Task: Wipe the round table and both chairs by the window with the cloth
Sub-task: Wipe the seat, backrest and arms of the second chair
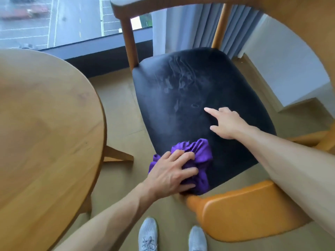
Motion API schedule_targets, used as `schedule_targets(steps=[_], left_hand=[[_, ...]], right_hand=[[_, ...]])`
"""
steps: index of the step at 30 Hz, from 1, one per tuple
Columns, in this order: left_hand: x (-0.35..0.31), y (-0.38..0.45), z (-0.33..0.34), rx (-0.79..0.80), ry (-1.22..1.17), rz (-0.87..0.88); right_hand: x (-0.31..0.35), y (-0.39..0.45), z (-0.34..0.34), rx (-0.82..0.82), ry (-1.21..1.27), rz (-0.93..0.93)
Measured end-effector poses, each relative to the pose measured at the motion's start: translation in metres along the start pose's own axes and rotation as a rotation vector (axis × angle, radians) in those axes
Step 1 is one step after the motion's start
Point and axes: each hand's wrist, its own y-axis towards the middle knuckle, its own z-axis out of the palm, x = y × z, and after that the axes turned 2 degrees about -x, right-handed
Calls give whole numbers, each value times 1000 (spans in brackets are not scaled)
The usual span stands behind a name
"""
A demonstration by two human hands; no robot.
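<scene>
Cloth: crumpled purple cloth [195, 160] on the near left corner of the wooden chair's black padded seat [190, 91].
Left hand [170, 174]: fingers spread, pressing the cloth.
Right hand [226, 124]: empty, index finger extended, over the seat's near right.
Table: round wooden table [45, 124] left of the chair.

Upper-floor hotel-style or apartment room, round wooden table [45, 124], wooden chair with black seat [195, 109], floor-length window [54, 20] overlooking street, grey curtain [199, 28].
</scene>
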Motion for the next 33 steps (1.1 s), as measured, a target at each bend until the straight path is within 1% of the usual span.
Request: schedule_targets(steps=[3, 7, 8, 10, 11, 12, 15, 17, 18, 20, 21, 22, 23, 24, 25, 26, 28, 29, 31, 33], left_hand=[[20, -9, 0, -167, 22, -286], [35, 8, 5, -265, 72, -339], [43, 15, 4, -295, 78, -408], [59, 34, -4, -360, 75, -656], [68, 45, -8, -365, 75, -784], [74, 56, -10, -346, 87, -871], [60, 68, -10, -309, 80, -974], [34, 66, -8, -328, 47, -949], [19, 62, -6, -317, 38, -874], [-4, 55, 2, -238, 9, -592], [-6, 54, 3, -183, 6, -440], [0, 56, 0, -144, 11, -330], [14, 62, -5, -125, 35, -273], [34, 71, -11, -124, 70, -275], [57, 83, -18, -145, 106, -334], [86, 97, -27, -181, 137, -446], [147, 124, -47, -191, 205, -747], [172, 133, -54, -182, 221, -868], [195, 149, -60, -181, 201, -1038], [185, 164, -53, -208, 185, -1137]], right_hand=[[6, -2, 4, 11, -41, 8], [7, -3, 2, 4, -69, 11], [7, -3, 2, 7, -74, 10], [8, -3, 3, 12, -86, 10], [9, -3, 4, 8, -91, 13], [9, -2, 4, 3, -93, 18], [10, -2, 4, 0, -83, 25], [11, -3, 5, -10, -79, 32], [12, -4, 5, -18, -74, 33], [14, -5, 6, -41, -62, 36], [15, -6, 6, -52, -64, 40], [16, -6, 6, -60, -67, 43], [17, -7, 7, -66, -69, 44], [17, -7, 7, -70, -69, 47], [17, -7, 8, -72, -73, 53], [16, -7, 8, -73, -78, 58], [15, -7, 10, -76, -75, 58], [16, -6, 11, -79, -70, 57], [16, -6, 13, -85, -73, 60], [17, -7, 13, -83, -78, 63]])
